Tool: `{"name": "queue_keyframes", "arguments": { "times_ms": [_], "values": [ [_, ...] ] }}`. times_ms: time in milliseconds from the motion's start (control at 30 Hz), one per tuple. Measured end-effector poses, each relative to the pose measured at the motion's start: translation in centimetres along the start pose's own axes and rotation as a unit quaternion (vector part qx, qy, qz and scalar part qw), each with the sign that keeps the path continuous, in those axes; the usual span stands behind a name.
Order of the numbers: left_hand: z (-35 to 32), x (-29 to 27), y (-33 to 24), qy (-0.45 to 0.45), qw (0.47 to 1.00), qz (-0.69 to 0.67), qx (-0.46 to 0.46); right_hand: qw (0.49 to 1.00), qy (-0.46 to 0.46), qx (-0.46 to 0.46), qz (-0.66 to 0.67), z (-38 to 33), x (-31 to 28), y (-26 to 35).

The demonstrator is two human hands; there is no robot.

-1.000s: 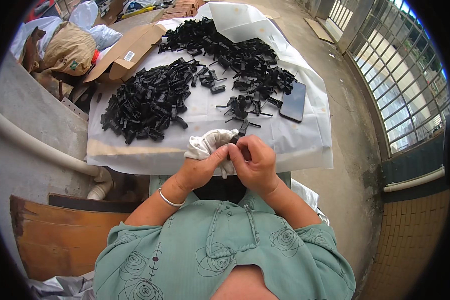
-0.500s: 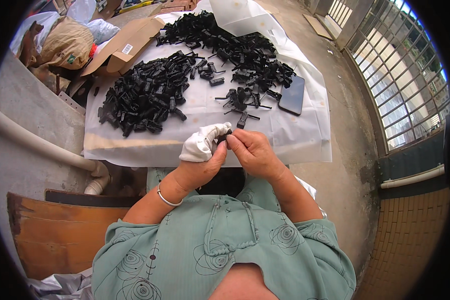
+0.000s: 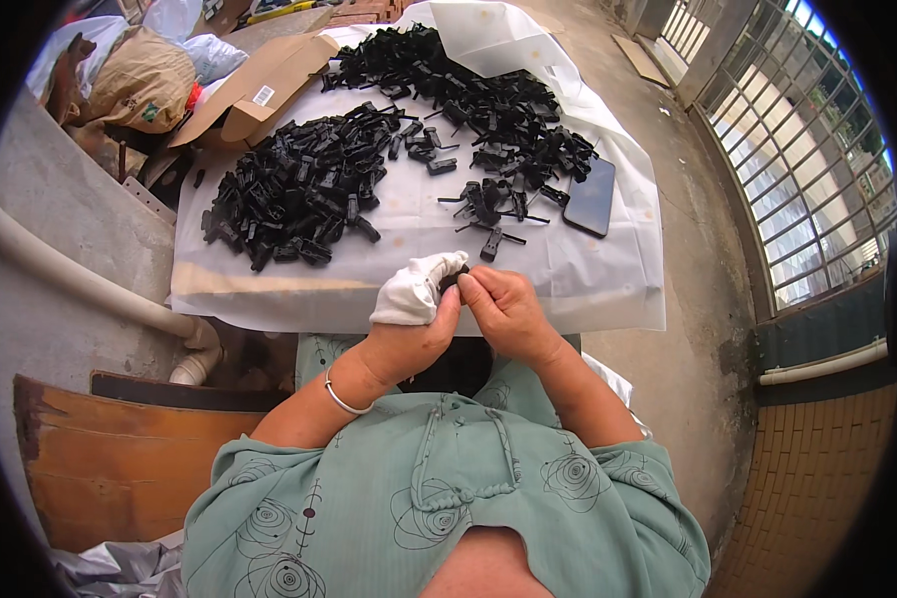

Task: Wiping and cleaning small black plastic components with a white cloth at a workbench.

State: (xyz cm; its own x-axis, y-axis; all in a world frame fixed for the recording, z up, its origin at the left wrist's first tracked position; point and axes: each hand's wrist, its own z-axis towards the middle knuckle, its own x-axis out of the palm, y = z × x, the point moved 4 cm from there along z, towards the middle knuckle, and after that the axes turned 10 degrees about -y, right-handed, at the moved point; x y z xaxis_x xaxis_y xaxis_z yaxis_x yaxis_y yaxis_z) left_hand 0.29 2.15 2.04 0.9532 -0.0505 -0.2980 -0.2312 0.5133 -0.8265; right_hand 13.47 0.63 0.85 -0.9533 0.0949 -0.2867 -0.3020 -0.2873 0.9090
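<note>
A small black plastic part [image 3: 451, 279] is pinched between my two hands just in front of the table's near edge, mostly hidden by fingers. My left hand [image 3: 414, 314], its fingers covered by a white cloth glove, is closed around the part. From the other side, my right hand [image 3: 511, 311] is bare and pinches it with thumb and finger. Beyond my hands lies a single black piece with thin side arms [image 3: 490, 241]. One heap of black plastic pieces [image 3: 299, 194] is at the left; another heap with thin arms sticking out [image 3: 508, 115] stretches across the back right.
White sheeting [image 3: 319, 304] covers the table. A dark-screened phone [image 3: 591, 199] lies by the right edge. An opened cardboard box [image 3: 269, 85] and bags [image 3: 145, 80] are at the back left. A pipe [image 3: 90, 279] runs along the left wall; a barred window [image 3: 792, 149] is at right.
The view has shifted slightly, so the table's contents appear a little farther right. Both hands keep their pinch on the black part, with only slight finger movement.
</note>
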Motion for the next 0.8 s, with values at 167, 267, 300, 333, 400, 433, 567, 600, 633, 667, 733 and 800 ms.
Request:
{"name": "queue_keyframes", "arguments": {
  "times_ms": [167,267,300,333,400,433,567,600,633,667,733,800],
  "values": [
    [-0.5,0.6,1.2,-0.012,1.000,0.007,0.015,0.998,-0.033,0.034,0.047,-0.4,0.6,-1.4],
    [0.3,0.7,2.4,0.003,0.982,-0.158,-0.108,0.997,-0.059,-0.012,0.047,0.3,-0.3,-0.3],
    [0.6,0.5,3.1,0.004,0.984,-0.162,-0.080,0.998,-0.055,-0.008,0.030,0.3,-0.5,-0.6],
    [0.7,0.0,2.9,0.005,0.984,-0.160,-0.082,0.998,-0.056,-0.006,0.031,0.4,-0.9,-0.5],
    [0.4,-0.1,3.1,0.042,0.909,-0.301,-0.284,0.995,0.034,0.028,-0.091,0.3,-0.8,-0.7],
    [0.3,0.1,3.0,0.032,0.905,-0.307,-0.292,0.995,0.034,0.028,-0.091,0.2,-0.9,-1.1],
    [0.2,-0.2,2.8,0.032,0.928,-0.265,-0.261,0.996,-0.012,-0.072,-0.045,0.3,-1.8,0.1],
    [-0.1,-0.1,2.8,0.050,0.909,-0.307,-0.278,0.998,0.010,-0.041,-0.053,0.3,-1.7,0.3],
    [0.0,0.1,2.6,0.072,0.888,-0.348,-0.291,0.998,0.008,-0.040,-0.053,0.2,-1.8,-0.1],
    [0.2,0.0,2.5,0.074,0.888,-0.348,-0.291,0.997,0.015,-0.044,-0.065,0.1,-1.9,-0.9],
    [0.5,-0.1,2.2,0.070,0.880,-0.362,-0.301,0.996,0.021,-0.047,-0.076,-0.1,-1.8,-1.4],
    [0.4,0.1,2.1,0.084,0.912,-0.296,-0.271,0.989,-0.034,-0.137,-0.051,-0.3,-2.0,-0.7]
  ]
}}
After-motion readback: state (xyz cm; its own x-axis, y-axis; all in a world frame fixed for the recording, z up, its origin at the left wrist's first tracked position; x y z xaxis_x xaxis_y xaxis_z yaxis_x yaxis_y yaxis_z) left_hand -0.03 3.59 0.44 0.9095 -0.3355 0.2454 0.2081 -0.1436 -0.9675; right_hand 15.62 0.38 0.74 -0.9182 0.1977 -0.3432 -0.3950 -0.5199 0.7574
